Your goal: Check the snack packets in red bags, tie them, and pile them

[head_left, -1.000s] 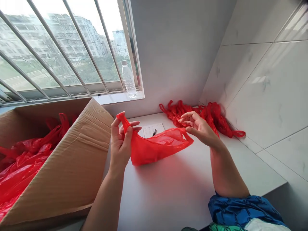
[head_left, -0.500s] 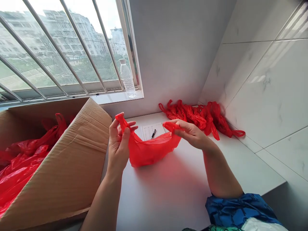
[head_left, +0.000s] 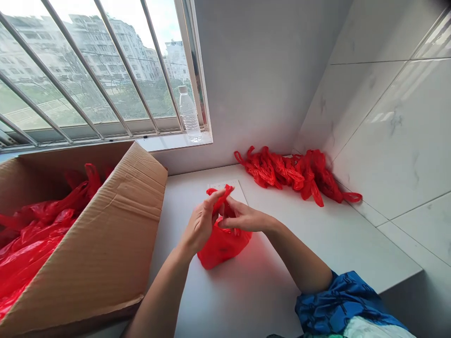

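Observation:
A red plastic bag [head_left: 221,246] hangs bunched between my two hands above the white counter [head_left: 253,291]. My left hand [head_left: 200,225] pinches its handles from the left, fingers closed on the red film. My right hand [head_left: 243,218] meets it from the right and also grips the handles, which stick up between the fingertips. The bag's body sags below both hands and touches the counter.
An open cardboard box [head_left: 105,239] full of loose red bags [head_left: 31,234] stands at the left. A row of tied red bags [head_left: 292,171] lies against the tiled wall at the back right. A water bottle [head_left: 189,115] stands on the windowsill. A sheet of paper [head_left: 239,190] lies behind my hands.
My hands were apart, holding the bag stretched by one handle each. They have come together, gathering both handles and bunching the bag into a lump.

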Motion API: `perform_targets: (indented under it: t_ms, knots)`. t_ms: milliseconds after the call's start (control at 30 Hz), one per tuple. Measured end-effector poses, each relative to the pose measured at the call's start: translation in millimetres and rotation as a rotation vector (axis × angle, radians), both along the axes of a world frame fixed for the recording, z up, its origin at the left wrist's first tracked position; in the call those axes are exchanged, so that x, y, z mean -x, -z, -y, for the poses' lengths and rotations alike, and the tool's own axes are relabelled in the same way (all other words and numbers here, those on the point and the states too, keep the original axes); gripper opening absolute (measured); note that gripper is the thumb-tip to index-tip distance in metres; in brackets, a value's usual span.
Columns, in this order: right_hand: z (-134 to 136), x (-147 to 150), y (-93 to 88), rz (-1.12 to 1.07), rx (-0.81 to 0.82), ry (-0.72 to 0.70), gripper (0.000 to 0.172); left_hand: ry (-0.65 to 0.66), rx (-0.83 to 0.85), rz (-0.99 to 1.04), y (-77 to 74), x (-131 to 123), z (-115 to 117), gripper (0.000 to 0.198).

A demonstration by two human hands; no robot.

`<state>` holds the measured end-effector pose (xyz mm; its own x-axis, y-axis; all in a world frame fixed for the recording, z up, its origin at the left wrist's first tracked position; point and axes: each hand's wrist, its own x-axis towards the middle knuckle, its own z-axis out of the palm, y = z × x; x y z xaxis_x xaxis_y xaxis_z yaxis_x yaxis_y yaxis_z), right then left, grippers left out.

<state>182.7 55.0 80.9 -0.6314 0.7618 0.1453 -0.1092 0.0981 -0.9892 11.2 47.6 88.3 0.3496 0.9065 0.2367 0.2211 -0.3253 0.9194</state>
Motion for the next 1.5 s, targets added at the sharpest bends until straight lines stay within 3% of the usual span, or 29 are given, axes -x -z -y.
perform_targets:
  t_ms: [67, 167, 367, 500, 600, 667, 800, 933, 1100, 1200, 1367, 1500]
  knots:
    - [3.0, 0.0, 0.0, 0.015, -0.062, 0.018, 0.022, 0.035, -0.022, -0.089, 1.3, 2.8, 0.3, 0.086]
    - [2.8, 5.0, 5.0, -0.059, -0.09, 0.188, 0.023, 0.087, 0.014, -0.136, -0.7, 4.6, 0.9, 0.09]
    - [-4.5, 5.9, 14.0, -0.193, 0.082, 0.131, 0.034, 0.171, 0.084, -0.138, -12.9, 3.4, 5.2, 0.046]
    - [-10.0, 1.4, 12.1, -0.35, 0.293, 0.222, 0.04, 0.174, 0.133, -0.014, -13.7, 0.6, 5.1, 0.033]
    - [-11.6, -4.0, 9.7, -0.344, 0.347, 0.234, 0.042, 0.135, 0.224, 0.143, -10.8, -0.6, 1.5, 0.027]
    - [-11.4, -10.2, 8.0, -0.281, 0.286, 0.193, 0.039, 0.085, 0.307, 0.209, -10.0, -0.3, -0.6, 0.028]
    - [-10.0, -24.5, 2.6, -0.102, -0.018, 0.143, 0.029, 0.079, 0.332, 0.181, -12.1, 1.1, -1.1, 0.033]
    - [-5.1, -29.5, -3.8, -0.062, -0.208, 0.251, 0.021, 0.138, 0.224, 0.011, -11.6, 1.5, 0.4, 0.04]
    - [9.8, -27.9, -12.2, 0.001, -0.377, 0.336, 0.009, -0.002, 0.012, -0.37, -4.4, 1.8, -0.5, 0.019]
    - [16.8, -31.8, -16.3, 0.077, -0.524, 0.355, 0.004, 0.044, -0.019, -0.26, -3.4, 3.2, 0.5, 0.024]
    - [18.7, -41.5, -13.0, 0.161, -0.624, 0.411, 0.006, 0.141, -0.036, -0.058, -6.9, 6.0, 5.6, 0.039]
    - [25.0, -45.6, -6.4, 0.205, -0.711, 0.436, 0.01, -0.013, -0.164, -0.051, -4.2, 5.1, 6.1, 0.032]
